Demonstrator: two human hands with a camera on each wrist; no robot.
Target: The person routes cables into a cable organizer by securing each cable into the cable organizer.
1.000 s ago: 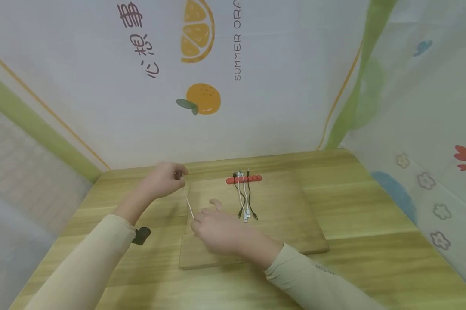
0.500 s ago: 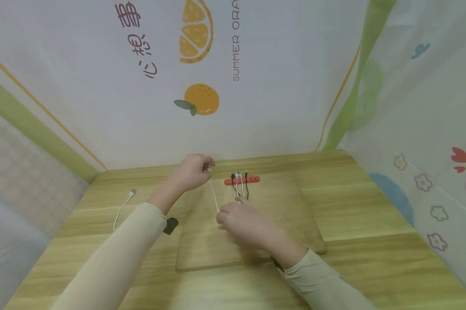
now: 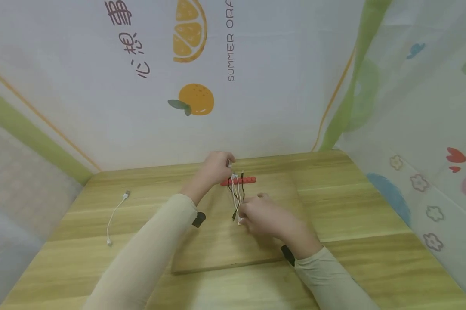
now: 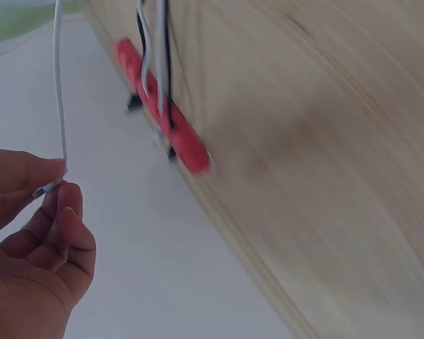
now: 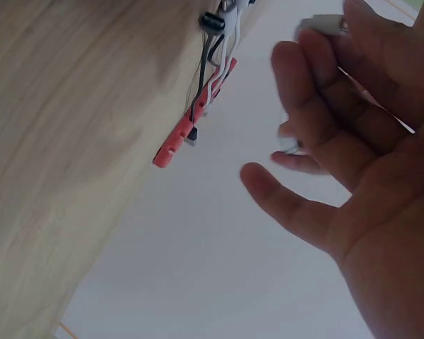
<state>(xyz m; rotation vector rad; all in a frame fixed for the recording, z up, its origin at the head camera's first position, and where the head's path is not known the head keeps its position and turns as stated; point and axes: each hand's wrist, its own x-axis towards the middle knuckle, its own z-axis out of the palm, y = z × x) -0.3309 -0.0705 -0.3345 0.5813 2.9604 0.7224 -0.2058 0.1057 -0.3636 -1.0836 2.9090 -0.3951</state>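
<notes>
My left hand [image 3: 217, 168] is above the left end of a red cable holder strip [image 3: 249, 180]. Thumb and fingers pinch one end of a white cable [image 4: 59, 92], seen most plainly in the left wrist view. The right hand [image 3: 267, 217], nearer me over the wooden board [image 3: 205, 260], pinches a white connector [image 5: 324, 26] between thumb and fingertips; its little finger sticks out. Black and white cables sit across the strip, and their loose ends hang toward my right hand. One black cable [image 5: 199, 85] shows clearly in the right wrist view.
A short white USB cable [image 3: 114, 213] lies on the wooden table [image 3: 62, 258] left of the board. Behind the table hangs a white printed curtain [image 3: 275, 107], with another patterned sheet [image 3: 430, 150] to the right.
Both hands have moved right with the white cable, from the board's left side to the red strip. The USB cable on the table has come into view behind the left arm.
</notes>
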